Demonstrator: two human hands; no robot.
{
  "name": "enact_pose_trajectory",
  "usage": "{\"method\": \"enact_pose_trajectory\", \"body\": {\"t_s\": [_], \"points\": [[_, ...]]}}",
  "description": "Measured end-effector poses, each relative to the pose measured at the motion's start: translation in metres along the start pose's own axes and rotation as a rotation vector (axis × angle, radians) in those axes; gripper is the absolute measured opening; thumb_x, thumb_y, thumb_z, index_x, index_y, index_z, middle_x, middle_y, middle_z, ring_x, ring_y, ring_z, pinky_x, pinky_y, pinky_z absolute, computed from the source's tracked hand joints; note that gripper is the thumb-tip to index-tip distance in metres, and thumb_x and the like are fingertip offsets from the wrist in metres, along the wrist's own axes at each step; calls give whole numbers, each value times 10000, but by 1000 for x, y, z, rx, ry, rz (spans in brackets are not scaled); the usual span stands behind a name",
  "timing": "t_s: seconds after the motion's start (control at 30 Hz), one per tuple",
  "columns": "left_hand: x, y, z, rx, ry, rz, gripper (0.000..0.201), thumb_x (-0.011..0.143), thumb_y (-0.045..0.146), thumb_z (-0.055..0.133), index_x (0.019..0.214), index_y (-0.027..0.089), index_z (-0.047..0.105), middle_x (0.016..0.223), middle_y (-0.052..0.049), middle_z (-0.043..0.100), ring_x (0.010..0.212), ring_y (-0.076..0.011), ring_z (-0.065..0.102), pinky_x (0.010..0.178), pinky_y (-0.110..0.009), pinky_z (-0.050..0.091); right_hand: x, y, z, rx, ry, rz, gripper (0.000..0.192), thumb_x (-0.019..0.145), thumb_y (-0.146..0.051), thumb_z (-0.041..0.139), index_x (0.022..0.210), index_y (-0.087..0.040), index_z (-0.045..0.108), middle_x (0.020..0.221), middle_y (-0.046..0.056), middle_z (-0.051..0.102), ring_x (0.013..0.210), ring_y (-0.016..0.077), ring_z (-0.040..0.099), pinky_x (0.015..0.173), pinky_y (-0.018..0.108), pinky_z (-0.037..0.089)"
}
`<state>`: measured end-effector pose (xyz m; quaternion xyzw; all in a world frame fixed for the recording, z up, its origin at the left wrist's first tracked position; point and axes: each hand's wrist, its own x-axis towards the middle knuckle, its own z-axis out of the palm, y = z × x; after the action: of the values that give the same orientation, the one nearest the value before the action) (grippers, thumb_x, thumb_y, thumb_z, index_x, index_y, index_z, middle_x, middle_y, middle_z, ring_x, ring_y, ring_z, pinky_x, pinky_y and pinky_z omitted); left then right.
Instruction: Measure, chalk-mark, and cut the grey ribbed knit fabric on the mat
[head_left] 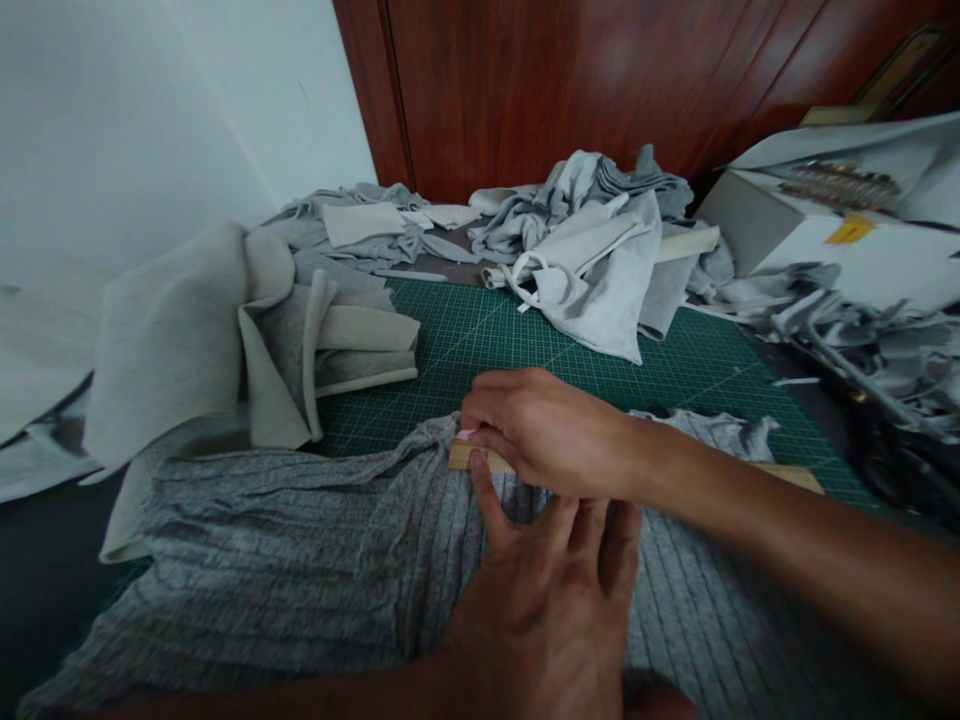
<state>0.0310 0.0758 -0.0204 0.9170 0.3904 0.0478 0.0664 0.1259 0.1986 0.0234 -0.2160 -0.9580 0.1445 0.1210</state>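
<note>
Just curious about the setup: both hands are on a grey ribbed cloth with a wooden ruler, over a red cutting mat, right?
Not quite. The head view shows the cutting mat is green with a grid, not red. The rest holds: the left hand and right hand rest on the grey ribbed cloth at the wooden ruler.

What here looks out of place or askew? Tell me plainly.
Nothing damaged or spilled. The grey ribbed fabric lies rumpled under both hands. The left hand presses it flat; the right hand pinches something pink against a wooden ruler. Cut scraps crowd the green cutting mat.
</note>
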Motion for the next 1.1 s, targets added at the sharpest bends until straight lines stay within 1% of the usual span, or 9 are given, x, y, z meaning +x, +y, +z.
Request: {"method": "enact_pose_trajectory", "body": {"t_s": [0.33, 0.5, 0.63, 0.73, 0.8, 0.87, 0.93, 1.0, 1.1], "points": [[-2, -1, 4, 2, 56, 1, 1022, 933, 852, 394, 1630, 105, 387, 1624, -266, 465, 1456, -467, 429, 1159, -903, 170, -16, -2, -9, 3, -28, 68, 175, 910, 32, 623, 951, -85, 748, 920, 95, 700, 810, 194, 644, 718, 282, 459], [-1, -1, 3, 10, 44, 16, 1056, 919, 866, 413, 1634, 89, 368, 1652, -268, 428, 1502, -465, 364, 1157, -901, 175, -22, 1, -10, 9, -26, 80, 191, 924, 22, 604, 968, -72, 764, 913, 107, 712, 822, 203, 650, 730, 295, 474], [-2, 1, 5, 21, 48, 12, 1073, 911, 882, 406, 1639, 95, 361, 1655, -269, 425, 1515, -473, 341, 1147, -921, 133, -28, 2, -9, 86, 45, 71, 187, 969, -26, 584, 931, -92, 754, 901, 105, 714, 814, 201, 653, 742, 313, 487], [-2, 0, 9, 28, 63, 20, 1060, 925, 879, 374, 1637, 95, 360, 1673, -283, 386, 1527, -495, 306, 1089, -976, 35, -33, 1, -4, 296, 245, 173, 144, 999, -113, 623, 888, -149, 706, 823, 45, 695, 733, 161, 631, 686, 290, 483], [-3, -1, 12, 26, 80, 25, 1053, 927, 878, 370, 1638, 101, 356, 1693, -285, 342, 1546, -501, 270, 1060, -986, -54, -35, 1, 2, 589, 356, 326, 127, 1018, -229, 659, 900, -186, 647, 709, -18, 647, 596, 122, 579, 569, 252, 459], [-3, -1, 14, 14, 95, 19, 1034, 934, 868, 373, 1639, 112, 356, 1706, -275, 322, 1560, -487, 253, 1068, -956, -139, -37, 1, 8, 934, 363, 450, 194, 1017, -348, 684, 922, -214, 581, 653, -56, 624, 489, 99, 534, 464, 220, 432], [-5, -1, 15, 3, 111, 19, 1001, 952, 840, 375, 1639, 112, 352, 1710, -271, 317, 1567, -473, 254, 1077, -929, -184, -37, 5, 15, 1190, 312, 496, 276, 981, -417, 732, 930, -223, 542, 685, -50, 665, 483, 97, 571, 435, 205, 457], [-6, 1, 13, 3, 129, 15, 935, 988, 774, 380, 1639, 104, 339, 1715, -273, 304, 1573, -465, 252, 1087, -939, -141, -37, 10, 19, 1329, 293, 506, 337, 930, -437, 793, 933, -218, 536, 744, -28, 710, 534, 106, 634, 461, 208, 512], [-7, 2, 6, 26, 144, 6, 754, 1053, 588, 379, 1614, 84, 372, 1686, -273, 368, 1554, -457, 300, 1102, -965, 89, -39, 17, 22, 1425, 312, 518, 358, 902, -429, 830, 946, -216, 546, 761, -23, 731, 566, 113, 674, 492, 214, 551]]}}
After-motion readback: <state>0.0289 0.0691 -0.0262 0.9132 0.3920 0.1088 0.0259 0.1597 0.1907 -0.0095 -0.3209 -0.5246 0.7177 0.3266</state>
